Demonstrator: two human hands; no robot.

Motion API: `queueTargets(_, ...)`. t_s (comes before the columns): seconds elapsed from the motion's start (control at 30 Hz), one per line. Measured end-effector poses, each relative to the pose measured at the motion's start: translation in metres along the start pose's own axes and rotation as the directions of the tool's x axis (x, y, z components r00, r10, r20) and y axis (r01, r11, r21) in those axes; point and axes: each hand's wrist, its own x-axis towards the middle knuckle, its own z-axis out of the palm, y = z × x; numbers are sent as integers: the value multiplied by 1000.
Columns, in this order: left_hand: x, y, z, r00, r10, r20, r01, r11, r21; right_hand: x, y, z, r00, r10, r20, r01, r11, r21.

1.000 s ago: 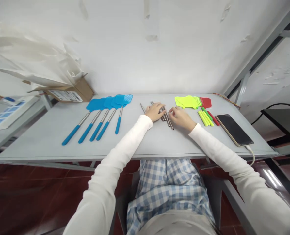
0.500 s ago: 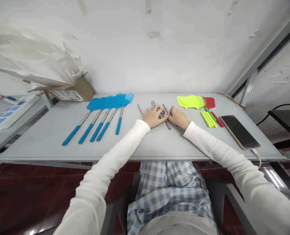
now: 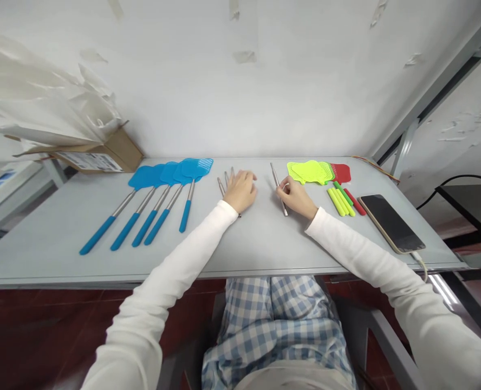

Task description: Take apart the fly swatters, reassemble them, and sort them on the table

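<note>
My right hand [image 3: 296, 196] pinches a thin metal rod [image 3: 273, 172] between thumb and fingers; the rod's two ends show above and below the hand. To the left, my left hand [image 3: 240, 192] rests palm down over several similar metal rods [image 3: 221, 186], its fingers loosely spread and gripping nothing I can see. Only the rods' far tips and one near end show, the rest being covered by that hand. Left of it lie several blue fly swatters [image 3: 159, 211] with metal shafts and blue handles, their heads overlapping.
On the right are yellow-green swatter heads [image 3: 310, 171], a red swatter head [image 3: 341, 173], yellow grips [image 3: 338, 202], green grips [image 3: 343, 193] and a red grip [image 3: 355, 202]. A phone [image 3: 392, 223] with a cable lies beyond them. A cardboard box [image 3: 121, 151] stands at the back left.
My hands have drawn apart. The left slid left with several rods under it, while one rod now stays alone in my right hand. The view has shifted slightly.
</note>
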Motion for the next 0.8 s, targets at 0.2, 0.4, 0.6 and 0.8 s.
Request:
queueTargets(0.2,-1,31,14,938,312,151,-289,945,-153,6,9,-14,989,20,-144,5,985,174)
queueTargets(0.4,-17,7,21,978,143,150,-151,988,40,4,14,-22,983,22,-183,8,987,163)
queueTargets(0.6,-43,-11,8,951,-279,130,275,960,55,-2,10,-20,994,33,-100,-15,985,172)
queueTargets(0.8,-45,-43,1,978,-187,90,190,982,-25,-3,11,-18,994,-5,-106,24,983,180)
